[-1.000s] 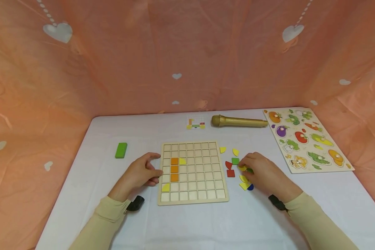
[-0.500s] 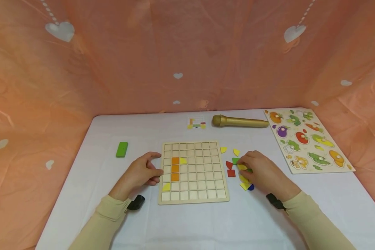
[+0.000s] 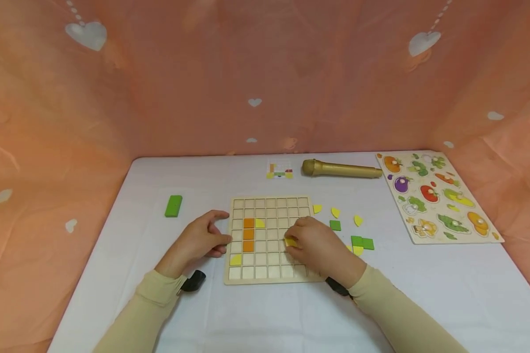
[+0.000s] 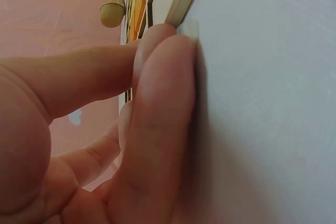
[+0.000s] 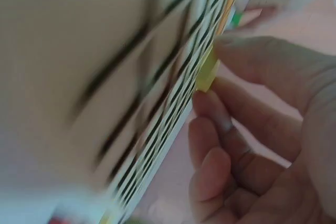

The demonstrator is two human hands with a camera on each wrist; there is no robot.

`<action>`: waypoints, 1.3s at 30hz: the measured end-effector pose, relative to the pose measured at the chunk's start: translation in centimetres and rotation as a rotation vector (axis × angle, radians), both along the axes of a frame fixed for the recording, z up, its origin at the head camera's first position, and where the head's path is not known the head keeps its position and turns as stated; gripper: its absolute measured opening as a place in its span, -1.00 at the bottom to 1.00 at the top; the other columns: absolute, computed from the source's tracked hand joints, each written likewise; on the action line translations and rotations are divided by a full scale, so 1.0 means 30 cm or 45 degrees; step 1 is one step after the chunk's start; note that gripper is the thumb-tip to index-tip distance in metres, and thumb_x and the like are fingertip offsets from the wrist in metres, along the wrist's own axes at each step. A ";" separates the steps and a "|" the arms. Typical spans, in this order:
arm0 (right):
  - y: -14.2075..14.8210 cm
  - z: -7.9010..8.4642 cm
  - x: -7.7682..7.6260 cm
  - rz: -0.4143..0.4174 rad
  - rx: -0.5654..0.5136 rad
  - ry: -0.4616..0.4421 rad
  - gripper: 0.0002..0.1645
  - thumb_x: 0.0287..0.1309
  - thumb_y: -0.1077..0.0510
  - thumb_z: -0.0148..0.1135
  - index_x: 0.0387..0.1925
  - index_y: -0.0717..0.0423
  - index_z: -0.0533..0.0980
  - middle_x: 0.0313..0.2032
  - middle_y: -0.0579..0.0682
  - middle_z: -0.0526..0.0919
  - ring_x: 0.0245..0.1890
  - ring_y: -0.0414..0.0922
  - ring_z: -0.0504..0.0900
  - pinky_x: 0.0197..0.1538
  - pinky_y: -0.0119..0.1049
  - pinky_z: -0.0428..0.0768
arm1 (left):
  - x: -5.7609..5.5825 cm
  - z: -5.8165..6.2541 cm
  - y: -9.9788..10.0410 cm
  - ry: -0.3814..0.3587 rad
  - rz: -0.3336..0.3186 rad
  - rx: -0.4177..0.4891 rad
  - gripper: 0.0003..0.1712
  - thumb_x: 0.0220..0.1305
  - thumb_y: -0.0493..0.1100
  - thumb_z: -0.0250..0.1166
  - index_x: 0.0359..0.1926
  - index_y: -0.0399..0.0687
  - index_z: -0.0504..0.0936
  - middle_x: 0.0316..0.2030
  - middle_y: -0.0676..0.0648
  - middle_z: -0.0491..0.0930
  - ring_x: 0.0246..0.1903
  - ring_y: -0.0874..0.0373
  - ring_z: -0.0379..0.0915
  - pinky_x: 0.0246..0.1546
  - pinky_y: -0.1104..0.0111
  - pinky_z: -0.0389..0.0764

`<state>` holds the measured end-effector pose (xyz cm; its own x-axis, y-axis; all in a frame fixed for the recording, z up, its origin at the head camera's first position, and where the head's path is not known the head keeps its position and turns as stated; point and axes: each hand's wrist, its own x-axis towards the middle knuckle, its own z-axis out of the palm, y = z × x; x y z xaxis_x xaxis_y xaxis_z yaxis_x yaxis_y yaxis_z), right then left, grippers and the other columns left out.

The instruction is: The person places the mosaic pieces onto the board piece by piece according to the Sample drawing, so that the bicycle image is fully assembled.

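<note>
A pale wooden grid board [image 3: 271, 201] lies mid-table with orange squares [image 3: 249, 234] and two yellow quarter-round pieces [image 3: 259, 223] in its cells. Over the board, my right hand [image 3: 320, 247] pinches a yellow piece [image 5: 208, 71] between thumb and fingers; its outline is partly hidden. My left hand [image 3: 196, 240] touches the board's left edge with thumb and fingertips, and the left wrist view shows its fingers [image 4: 165, 82] against that edge. Right of the board lie loose green squares [image 3: 335, 225] and yellow pieces [image 3: 358, 220]. The right hand covers part of the grid and loose pieces.
A small printed pattern card [image 3: 279, 169] lies behind the board. Next to it is a gold toy microphone [image 3: 342, 169]. At the right stands out a vegetable knob puzzle [image 3: 441, 235]; at the left, a green block [image 3: 173, 206]. A pink curtain [image 3: 265, 73] borders the table.
My right hand has moved left from the loose pieces to over the board, carrying a yellow piece. More green squares now show where it was. My left hand stays at the board's edge.
</note>
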<state>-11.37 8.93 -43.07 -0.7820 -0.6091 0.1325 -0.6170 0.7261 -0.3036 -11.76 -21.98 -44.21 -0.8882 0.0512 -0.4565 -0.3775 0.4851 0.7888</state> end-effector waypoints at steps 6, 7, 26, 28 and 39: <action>-0.137 -0.001 0.025 0.040 -0.016 -0.079 -0.84 0.20 0.11 0.58 -0.21 0.03 0.78 -0.31 -0.13 0.71 -0.24 -0.15 0.57 -0.18 -0.32 0.65 | -0.003 0.006 0.003 -0.003 -0.004 -0.003 -0.20 0.36 -0.21 0.53 0.53 0.05 0.40 -0.22 -0.19 0.59 -0.43 0.10 0.71 -0.33 0.33 0.83; -0.155 -0.001 0.028 0.048 -0.019 -0.089 -0.85 0.20 0.10 0.58 -0.21 0.03 0.79 -0.31 -0.13 0.71 -0.25 -0.16 0.56 -0.19 -0.32 0.64 | -0.002 0.006 0.002 -0.003 -0.006 -0.004 -0.20 0.36 -0.21 0.53 0.53 0.05 0.40 -0.22 -0.19 0.59 -0.43 0.10 0.71 -0.33 0.33 0.83; -0.299 -0.008 0.052 0.100 0.041 -0.092 -0.93 0.17 0.14 0.54 -0.36 0.03 0.76 -0.46 -0.17 0.65 -0.43 -0.22 0.46 -0.32 -0.42 0.51 | -0.004 0.009 -0.001 -0.009 -0.013 0.012 -0.21 0.36 -0.23 0.52 0.52 0.01 0.41 -0.25 -0.18 0.60 -0.46 0.11 0.71 -0.34 0.33 0.84; -0.301 -0.012 0.053 0.096 0.044 -0.091 -0.93 0.15 0.15 0.54 -0.38 0.03 0.75 -0.49 -0.18 0.63 -0.45 -0.23 0.44 -0.34 -0.43 0.48 | -0.003 0.010 0.000 -0.008 -0.016 0.007 -0.21 0.36 -0.23 0.53 0.52 0.01 0.41 -0.25 -0.18 0.60 -0.46 0.11 0.71 -0.34 0.33 0.84; -0.307 -0.012 0.058 0.127 0.038 -0.036 -0.94 0.15 0.22 0.50 -0.38 0.00 0.74 -0.47 -0.20 0.66 -0.40 -0.22 0.49 -0.33 -0.46 0.50 | -0.006 0.007 0.001 -0.018 -0.010 -0.018 -0.21 0.36 -0.20 0.54 0.53 0.05 0.41 -0.24 -0.18 0.59 -0.45 0.10 0.71 -0.33 0.33 0.84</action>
<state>-9.63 -0.27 -43.44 -0.7207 -0.6872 0.0917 -0.6778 0.6706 -0.3013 -11.95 -21.96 -44.00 -0.8814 0.0516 -0.4695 -0.3845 0.4991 0.7766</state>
